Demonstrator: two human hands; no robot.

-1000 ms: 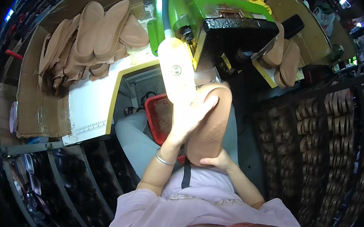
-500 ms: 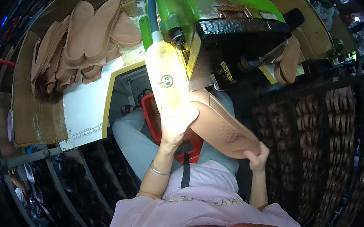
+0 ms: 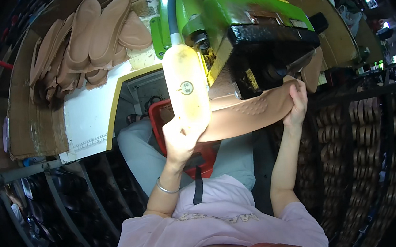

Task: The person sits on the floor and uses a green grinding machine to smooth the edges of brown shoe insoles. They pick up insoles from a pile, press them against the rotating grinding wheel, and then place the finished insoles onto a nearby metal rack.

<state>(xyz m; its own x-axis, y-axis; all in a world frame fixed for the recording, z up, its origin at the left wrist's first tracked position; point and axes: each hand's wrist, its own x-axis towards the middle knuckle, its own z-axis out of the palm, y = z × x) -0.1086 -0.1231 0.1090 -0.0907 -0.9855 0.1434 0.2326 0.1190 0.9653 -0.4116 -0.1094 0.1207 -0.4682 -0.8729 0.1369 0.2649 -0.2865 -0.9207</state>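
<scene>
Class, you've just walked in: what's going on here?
A person holds a tan sole crosswise, left hand on one end, right hand on the other. Its far edge is partly hidden behind the black part of a green machine; touching can't be told. A glowing lamp shines by the left hand; more soles lie at left.

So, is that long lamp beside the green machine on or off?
On: the lamp glows, and the left hand at its lower end is brightly lit.
</scene>
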